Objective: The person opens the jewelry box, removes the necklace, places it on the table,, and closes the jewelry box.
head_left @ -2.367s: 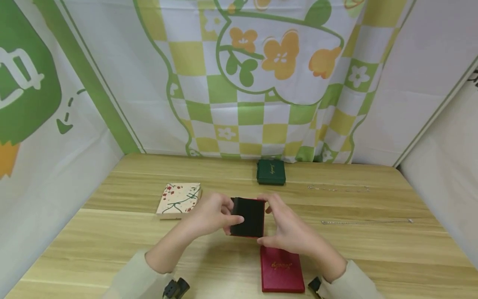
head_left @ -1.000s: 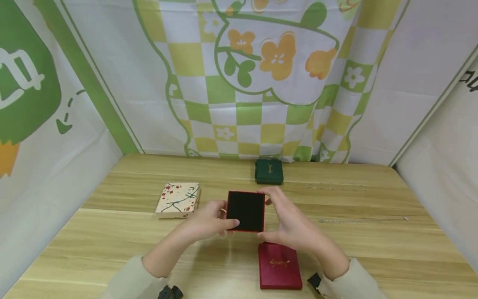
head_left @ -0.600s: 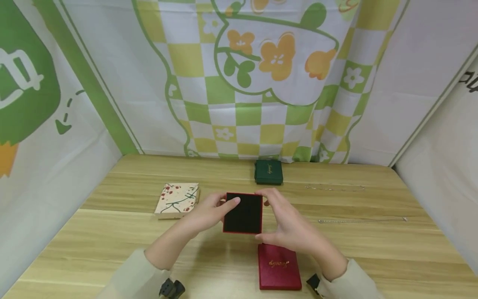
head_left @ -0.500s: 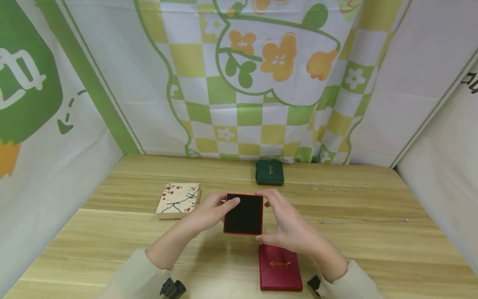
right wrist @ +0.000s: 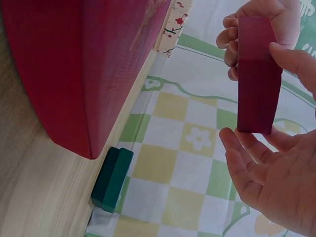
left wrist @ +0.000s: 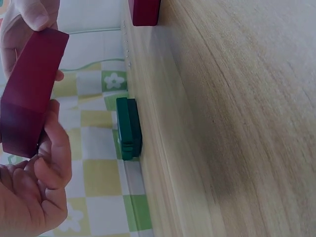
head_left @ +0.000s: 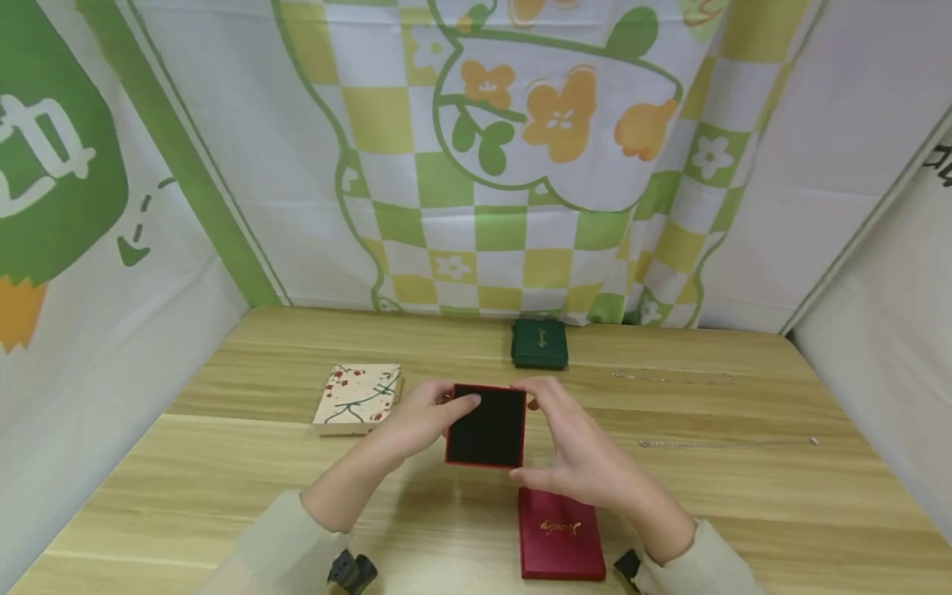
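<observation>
A red jewelry box base (head_left: 487,442) with a black padded inside is held up over the table, its dark side facing the head camera. My left hand (head_left: 416,426) grips it by the left edge, thumb lying on the black pad near the upper left corner. On the opposite side my right hand (head_left: 583,459) holds it between thumb and fingers at the upper and lower right corners. Both wrist views show the box's plain red side (left wrist: 34,84). Flat on the table below my right hand lies the red lid (head_left: 561,541) with gold lettering.
A cream floral box (head_left: 357,397) sits to the left. At the back is a small green box (head_left: 540,344) with gold lettering. Two thin chains, a far one (head_left: 669,378) and a nearer one (head_left: 729,444), lie on the right. A patterned curtain (head_left: 498,223) hangs behind the table.
My left thumb has moved from the pad's lower left to its upper left. The box's left red rim, covered by black 2.4 s ago, now shows partly. My right hand keeps its hold.
</observation>
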{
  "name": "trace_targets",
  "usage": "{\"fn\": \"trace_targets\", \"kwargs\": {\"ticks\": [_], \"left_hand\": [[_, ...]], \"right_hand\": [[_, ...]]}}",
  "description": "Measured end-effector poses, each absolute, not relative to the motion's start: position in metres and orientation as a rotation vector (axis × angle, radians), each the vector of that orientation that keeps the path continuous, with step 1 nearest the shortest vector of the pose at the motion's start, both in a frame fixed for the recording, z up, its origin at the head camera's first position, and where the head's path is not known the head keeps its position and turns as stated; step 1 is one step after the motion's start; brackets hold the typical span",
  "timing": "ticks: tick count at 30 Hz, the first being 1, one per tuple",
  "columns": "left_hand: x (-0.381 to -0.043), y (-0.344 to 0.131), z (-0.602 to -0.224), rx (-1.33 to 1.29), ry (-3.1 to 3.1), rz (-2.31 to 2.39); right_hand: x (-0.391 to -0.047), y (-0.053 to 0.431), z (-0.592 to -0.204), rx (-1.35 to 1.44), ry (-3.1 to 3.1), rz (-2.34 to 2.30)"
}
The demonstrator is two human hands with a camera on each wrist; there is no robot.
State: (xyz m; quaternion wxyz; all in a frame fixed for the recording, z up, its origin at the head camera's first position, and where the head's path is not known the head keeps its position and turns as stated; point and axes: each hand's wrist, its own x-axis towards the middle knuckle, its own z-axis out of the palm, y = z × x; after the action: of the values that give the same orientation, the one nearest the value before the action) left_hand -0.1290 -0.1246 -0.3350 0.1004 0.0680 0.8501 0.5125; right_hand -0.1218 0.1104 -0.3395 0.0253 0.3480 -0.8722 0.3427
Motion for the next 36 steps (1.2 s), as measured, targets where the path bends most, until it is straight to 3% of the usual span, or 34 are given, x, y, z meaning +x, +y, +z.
{"fn": "trace_targets", "kwargs": {"ticks": [8,18,36], "left_hand": [[-0.129,-0.129,-0.336,0.225,2.454,1.579],[-0.118,-0.154,-0.342,0.559,2.025,1.68],[-0.12,-0.142,-0.35,0.716,1.928,1.797]], "right_hand": [[-0.125,0.117,-0.335,1.048,-2.703,1.165],[-0.129,0.126,-0.331,1.038,-2.708,1.172],[-0.127,0.14,-0.33,1.09,-2.791,1.251]]}}
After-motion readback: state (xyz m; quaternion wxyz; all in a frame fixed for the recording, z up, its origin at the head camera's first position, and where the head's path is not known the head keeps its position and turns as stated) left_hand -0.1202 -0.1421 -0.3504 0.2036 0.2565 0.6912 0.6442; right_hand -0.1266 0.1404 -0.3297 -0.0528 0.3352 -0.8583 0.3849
